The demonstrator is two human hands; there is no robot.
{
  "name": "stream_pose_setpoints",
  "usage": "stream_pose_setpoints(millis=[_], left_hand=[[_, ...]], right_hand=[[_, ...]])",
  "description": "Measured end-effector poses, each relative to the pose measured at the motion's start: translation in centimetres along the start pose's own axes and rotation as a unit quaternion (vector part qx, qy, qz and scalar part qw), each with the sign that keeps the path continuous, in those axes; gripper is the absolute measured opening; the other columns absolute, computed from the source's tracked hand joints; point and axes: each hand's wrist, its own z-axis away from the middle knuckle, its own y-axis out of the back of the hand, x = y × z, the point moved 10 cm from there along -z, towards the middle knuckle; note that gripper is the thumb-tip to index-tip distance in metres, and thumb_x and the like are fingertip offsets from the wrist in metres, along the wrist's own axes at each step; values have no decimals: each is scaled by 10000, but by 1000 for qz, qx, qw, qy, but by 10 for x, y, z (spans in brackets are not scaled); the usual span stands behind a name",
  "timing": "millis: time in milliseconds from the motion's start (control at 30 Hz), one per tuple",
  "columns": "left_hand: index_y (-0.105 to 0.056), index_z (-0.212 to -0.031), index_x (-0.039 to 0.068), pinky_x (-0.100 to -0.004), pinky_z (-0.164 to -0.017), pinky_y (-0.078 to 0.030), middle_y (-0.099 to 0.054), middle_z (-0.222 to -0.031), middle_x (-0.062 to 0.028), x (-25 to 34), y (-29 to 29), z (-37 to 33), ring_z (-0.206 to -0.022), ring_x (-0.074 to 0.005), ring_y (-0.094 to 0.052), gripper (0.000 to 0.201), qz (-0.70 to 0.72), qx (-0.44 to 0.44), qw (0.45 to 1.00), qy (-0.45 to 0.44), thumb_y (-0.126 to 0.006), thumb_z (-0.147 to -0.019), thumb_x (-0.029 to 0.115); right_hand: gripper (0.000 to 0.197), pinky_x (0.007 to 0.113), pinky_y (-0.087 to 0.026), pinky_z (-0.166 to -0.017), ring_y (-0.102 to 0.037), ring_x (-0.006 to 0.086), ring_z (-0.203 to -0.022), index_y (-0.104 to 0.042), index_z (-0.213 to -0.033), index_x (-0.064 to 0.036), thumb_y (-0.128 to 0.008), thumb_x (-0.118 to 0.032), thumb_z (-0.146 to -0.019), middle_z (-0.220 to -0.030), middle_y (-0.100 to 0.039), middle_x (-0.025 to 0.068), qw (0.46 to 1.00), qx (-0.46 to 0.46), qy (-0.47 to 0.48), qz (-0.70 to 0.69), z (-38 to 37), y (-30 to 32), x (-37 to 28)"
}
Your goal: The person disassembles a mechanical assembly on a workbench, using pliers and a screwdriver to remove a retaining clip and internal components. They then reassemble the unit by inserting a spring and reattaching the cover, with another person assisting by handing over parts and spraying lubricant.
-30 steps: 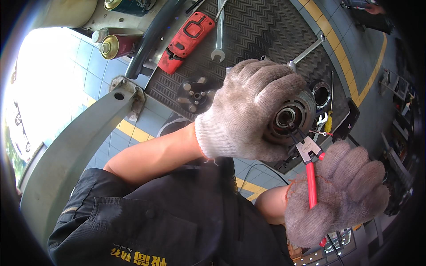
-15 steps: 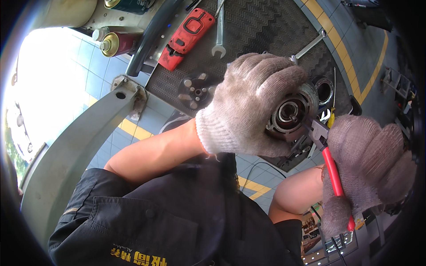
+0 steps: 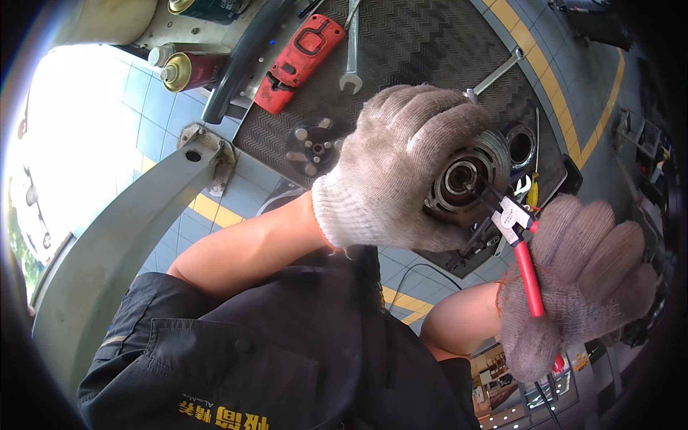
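Observation:
A knit work glove covers my left hand (image 3: 401, 165), whose fingers wrap round a round metal part (image 3: 459, 175) with concentric rings and a dark bore facing me. My right hand (image 3: 584, 276), gloved too, grips circlip pliers (image 3: 529, 278) by their red handles. The thin dark tips of the pliers reach over the part's face to the bore's edge; whether they touch a ring in there I cannot tell. A second metal ring (image 3: 521, 145) lies on the black ribbed mat (image 3: 423, 43), just beyond the held part.
On the mat lie a red tool housing (image 3: 301, 61), an open-end wrench (image 3: 352, 61), another long wrench (image 3: 499, 74) and a studded hub (image 3: 315, 147). Spray cans (image 3: 188, 72) stand at the far left. A curved grey metal arm (image 3: 122, 244) rises on my left.
My right hand has moved left with the pliers, bringing their tips further over the part's bore. My left hand and the part have shifted slightly left.

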Motion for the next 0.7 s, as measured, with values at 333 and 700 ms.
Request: stream_pose_setpoints(millis=[333, 700], left_hand=[[-704, -1514, 21, -589, -1157, -580, -758, -1452, -232, 0, -1, 2, -1347, -487, -737, 1155, -26, -26, 999, -2, -1105, -496, 391], [-704, -1517, 11, -598, -1158, -581, -751, -1463, -244, 1, -1, 3, -1345, -494, -736, 1163, -37, -25, 999, -9, -1102, -495, 396]], right_hand=[[684, 407, -581, -836, -664, 252, -851, -553, -1444, 124, -760, -409, -1070, -1033, -608, 95, 994, -35, 55, 89, -23, -20, -6], [551, 428, -575, -877, -671, 266, -913, -558, -1388, 106, -722, -326, -1087, -1066, -631, 120, 993, 67, 0, 95, 9, 22, 1]])
